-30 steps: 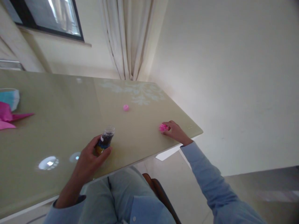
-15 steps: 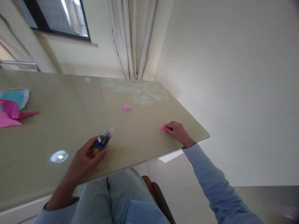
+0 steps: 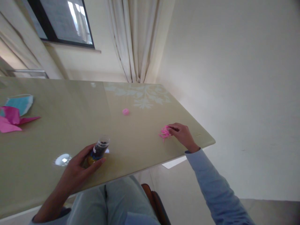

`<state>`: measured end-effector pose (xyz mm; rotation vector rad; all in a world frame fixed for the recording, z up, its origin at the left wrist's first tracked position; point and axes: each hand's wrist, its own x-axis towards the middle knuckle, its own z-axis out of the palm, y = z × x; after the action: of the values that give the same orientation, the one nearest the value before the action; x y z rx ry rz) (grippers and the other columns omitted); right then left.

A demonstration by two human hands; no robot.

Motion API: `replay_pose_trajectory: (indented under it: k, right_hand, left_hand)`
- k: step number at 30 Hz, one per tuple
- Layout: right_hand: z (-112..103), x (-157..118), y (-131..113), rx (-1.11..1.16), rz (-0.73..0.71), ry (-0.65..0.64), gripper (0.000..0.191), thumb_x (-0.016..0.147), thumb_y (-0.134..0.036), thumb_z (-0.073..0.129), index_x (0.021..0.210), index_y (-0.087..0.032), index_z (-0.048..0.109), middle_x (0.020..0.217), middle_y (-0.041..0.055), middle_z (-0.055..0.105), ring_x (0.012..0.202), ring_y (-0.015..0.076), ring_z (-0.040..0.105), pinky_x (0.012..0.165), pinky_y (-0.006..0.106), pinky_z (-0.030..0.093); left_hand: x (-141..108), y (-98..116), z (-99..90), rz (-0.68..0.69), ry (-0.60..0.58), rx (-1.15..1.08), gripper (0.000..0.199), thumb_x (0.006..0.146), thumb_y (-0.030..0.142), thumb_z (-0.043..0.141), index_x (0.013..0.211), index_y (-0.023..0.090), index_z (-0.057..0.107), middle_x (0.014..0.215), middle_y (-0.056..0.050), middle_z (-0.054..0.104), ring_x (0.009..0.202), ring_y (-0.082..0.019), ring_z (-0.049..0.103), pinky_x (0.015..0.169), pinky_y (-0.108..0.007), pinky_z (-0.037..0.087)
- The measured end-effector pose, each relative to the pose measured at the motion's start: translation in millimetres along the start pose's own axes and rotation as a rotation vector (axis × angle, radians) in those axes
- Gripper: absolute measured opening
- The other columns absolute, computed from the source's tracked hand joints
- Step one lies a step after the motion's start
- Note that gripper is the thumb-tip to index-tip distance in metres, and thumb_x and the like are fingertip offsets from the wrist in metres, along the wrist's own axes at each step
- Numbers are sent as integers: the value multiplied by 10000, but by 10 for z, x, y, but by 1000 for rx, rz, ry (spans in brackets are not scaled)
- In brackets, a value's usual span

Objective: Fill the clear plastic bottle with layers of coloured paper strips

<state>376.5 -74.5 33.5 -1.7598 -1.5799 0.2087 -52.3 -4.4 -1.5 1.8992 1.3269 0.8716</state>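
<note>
My left hand is wrapped round a small clear bottle near the table's front edge. The bottle has a dark, colourful label, an uncapped mouth and a slight lean to the right. Toward the table's right end, a small tangle of pink strands lies on the tabletop. My right hand is closed in a pinch at the upper right side of this tangle; what sits between the fingertips is partly hidden. A round pink cap rests on the table beyond and between both hands.
On the glossy table, a blue face mask and a folded pink paper shape lie at the left. A wall stands beyond the right edge, and curtains hang behind the table.
More of the pink strands now shows beside my right fingertips, spread on the table. The bottle in my left hand has shifted slightly left. The whole view has tipped a little.
</note>
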Motion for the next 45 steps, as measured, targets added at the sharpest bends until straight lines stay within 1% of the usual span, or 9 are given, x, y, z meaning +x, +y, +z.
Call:
replay_pose_trajectory:
  k: [3,7,15,21,28,33,37,41,45]
  right_hand:
    - [40,28,-9,140,89,61,243,832,-380,677,890,-187,812,793,59,766,680,194,675,652,301,519]
    - [80,40,-83,303,167,36,292,797,-413,701,889,-158,810,739,49,753,654,186,672,634,290,532]
    - [197,33,-322,601,337,87,374,719,-455,797,937,-151,807,759,49,738,655,166,652,659,289,552]
    - [424,133,-610,884,379,-45,350,666,-420,869,887,-155,809,777,43,712,658,107,589,634,226,512]
    - [696,177,-1114,1156,387,-251,273,652,-348,901,832,-167,802,807,36,704,644,73,559,582,181,465]
    - [843,199,-1502,1107,225,-392,199,754,-347,833,801,-159,786,709,16,668,611,79,545,564,194,454]
    - [862,246,-1683,892,60,-460,207,808,-359,786,826,-153,783,666,12,665,574,94,562,562,219,474]
    - [801,316,-1775,576,-184,-388,190,881,-338,722,901,-161,789,732,24,689,587,101,593,574,222,479]
    - [743,351,-1825,240,-500,-312,129,931,-241,676,947,-183,790,815,42,735,715,119,651,679,219,486]
  left_hand:
    - [15,0,26,42,-44,12,514,692,582,721,1077,245,684,1063,-61,767,948,-291,722,863,-355,591]
    - [27,2,47,69,-66,33,531,726,569,714,1119,214,678,1100,-77,762,979,-280,724,899,-344,584]
    - [21,89,79,84,-24,-16,555,714,579,708,1108,189,693,1078,-99,769,952,-289,740,857,-360,607]
    - [31,108,110,112,-34,-42,531,745,523,705,1141,170,681,1100,-118,762,990,-291,735,902,-397,595]
    - [36,103,158,158,-48,-75,483,774,436,690,1179,173,676,1129,-104,755,1005,-259,726,922,-369,580]
    - [29,97,206,180,-65,-91,502,786,398,682,1228,160,661,1190,-107,734,1056,-245,705,973,-370,550]
    - [28,105,227,162,-47,-106,505,784,401,688,1225,157,660,1194,-111,732,1068,-251,699,972,-374,546]
    - [24,108,243,170,-35,-117,501,795,389,689,1240,161,646,1208,-114,723,1085,-247,691,989,-375,535]
    - [16,108,273,193,-28,-98,481,799,351,679,1243,173,643,1192,-108,724,1070,-244,690,975,-378,541]
